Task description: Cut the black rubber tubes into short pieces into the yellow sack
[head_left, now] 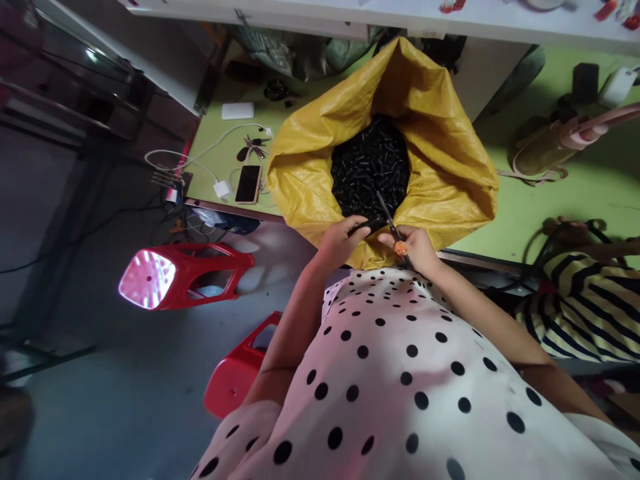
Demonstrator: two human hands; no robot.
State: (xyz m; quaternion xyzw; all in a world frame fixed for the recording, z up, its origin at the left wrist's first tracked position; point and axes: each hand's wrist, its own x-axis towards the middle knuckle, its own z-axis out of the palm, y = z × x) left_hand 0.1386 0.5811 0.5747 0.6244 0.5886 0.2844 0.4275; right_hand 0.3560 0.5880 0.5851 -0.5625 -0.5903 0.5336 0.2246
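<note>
A small black cylindrical plastic piece is gripped in the left hand and worked with a thin dark-bladed tool with an orange handle, on which the fingers of the right hand are closed, at the near lip of an open yellow woven plastic sack.

The piece is best kept steady and close over the sack mouth, with the blade tip angled away from the left fingers; any slip would then be caught by the heap of small black cylinders inside. Little room is left between the sack's front fold and the polka-dot blouse; the green table edge runs just behind, a striped-sleeved co-worker crowds the right, while open floor and red plastic stools lie to the left.
</note>
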